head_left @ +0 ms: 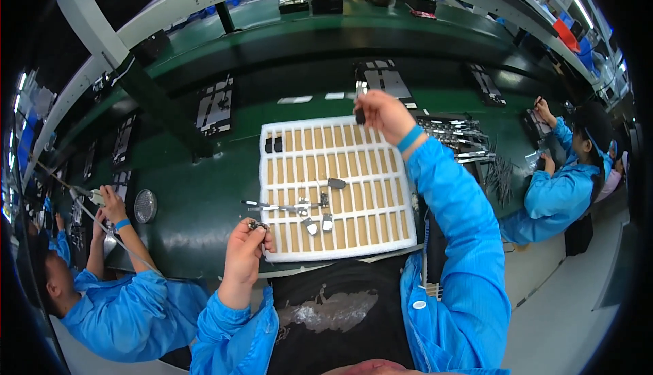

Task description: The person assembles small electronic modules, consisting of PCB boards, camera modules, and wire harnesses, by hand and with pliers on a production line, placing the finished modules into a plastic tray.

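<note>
The fingers of your left hand (242,251) are closed in a pinch on a small dark part (256,225) at the near left edge of the white tray (410,229). Your right hand (388,118) grips a dark, silver-ended piece (360,112) by the far edge. A loose pinch could drop the left part; a low right sleeve could catch the dark strips (457,130) alongside.
</note>
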Available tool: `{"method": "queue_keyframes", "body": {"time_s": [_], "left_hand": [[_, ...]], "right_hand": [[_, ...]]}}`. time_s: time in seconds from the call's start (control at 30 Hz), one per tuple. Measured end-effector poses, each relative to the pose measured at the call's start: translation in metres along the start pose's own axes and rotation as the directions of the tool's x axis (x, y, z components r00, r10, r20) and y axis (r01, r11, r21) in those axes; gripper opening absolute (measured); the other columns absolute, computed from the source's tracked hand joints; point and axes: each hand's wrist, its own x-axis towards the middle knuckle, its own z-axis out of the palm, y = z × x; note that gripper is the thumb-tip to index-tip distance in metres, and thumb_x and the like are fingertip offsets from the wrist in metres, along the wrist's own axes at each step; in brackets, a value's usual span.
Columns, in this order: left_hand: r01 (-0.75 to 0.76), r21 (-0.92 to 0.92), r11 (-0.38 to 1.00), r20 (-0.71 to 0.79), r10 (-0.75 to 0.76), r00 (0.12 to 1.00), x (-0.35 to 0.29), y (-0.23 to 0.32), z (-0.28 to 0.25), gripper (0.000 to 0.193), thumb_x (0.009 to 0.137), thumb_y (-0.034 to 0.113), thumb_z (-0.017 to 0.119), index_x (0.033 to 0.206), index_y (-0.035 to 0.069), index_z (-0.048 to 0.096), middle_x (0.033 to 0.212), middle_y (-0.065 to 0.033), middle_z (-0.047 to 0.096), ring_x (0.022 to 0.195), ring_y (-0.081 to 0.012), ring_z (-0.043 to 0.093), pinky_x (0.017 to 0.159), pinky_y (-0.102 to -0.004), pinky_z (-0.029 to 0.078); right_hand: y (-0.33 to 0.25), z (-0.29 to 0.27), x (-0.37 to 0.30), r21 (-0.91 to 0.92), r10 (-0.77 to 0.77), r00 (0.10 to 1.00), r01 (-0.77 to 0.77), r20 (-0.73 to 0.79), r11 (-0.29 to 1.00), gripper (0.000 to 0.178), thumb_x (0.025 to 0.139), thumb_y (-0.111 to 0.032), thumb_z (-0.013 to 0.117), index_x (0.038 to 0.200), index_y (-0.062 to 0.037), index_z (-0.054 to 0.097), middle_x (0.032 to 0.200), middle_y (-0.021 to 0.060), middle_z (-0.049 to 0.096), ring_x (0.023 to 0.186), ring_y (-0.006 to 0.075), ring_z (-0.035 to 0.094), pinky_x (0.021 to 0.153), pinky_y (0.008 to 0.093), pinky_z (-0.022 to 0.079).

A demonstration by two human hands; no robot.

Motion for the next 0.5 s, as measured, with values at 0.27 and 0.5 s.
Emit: {"method": "queue_keyframes", "body": {"time_s": [0.27, 0.5], "left_hand": [[-0.018, 0.025, 1.000, -0.004, 0.019, 1.000, -0.004, -0.003, -0.004, 0.003, 0.096, 0.006, 0.055, 0.094, 0.007, 0.053, 0.081, -0.0065, 0.061, 0.069, -0.0139, 0.057, 0.065, -0.0293, 0.050], [-0.072, 0.041, 0.997, -0.036, 0.074, 0.997, -0.012, -0.006, -0.016, 0.003, 0.096, 0.007, 0.054, 0.095, 0.005, 0.054, 0.081, -0.0065, 0.060, 0.070, -0.0140, 0.057, 0.065, -0.0292, 0.050]], "right_hand": [[0.006, -0.078, 0.134, 0.300, -0.081, 0.896, 0.229, -0.436, 0.926, 0.030, 0.097, -0.026, 0.060, 0.117, -0.0041, 0.062, 0.115, 0.0108, 0.065, 0.096, 0.0235, 0.064, 0.073, 0.0333, 0.053], [0.054, -0.106, 0.153, 0.442, 0.269, 0.817, -0.019, -0.510, 0.897, 0.032, 0.098, -0.016, 0.051, 0.123, 0.0044, 0.055, 0.123, 0.0216, 0.061, 0.112, 0.0389, 0.062, 0.087, 0.0459, 0.058]]}}
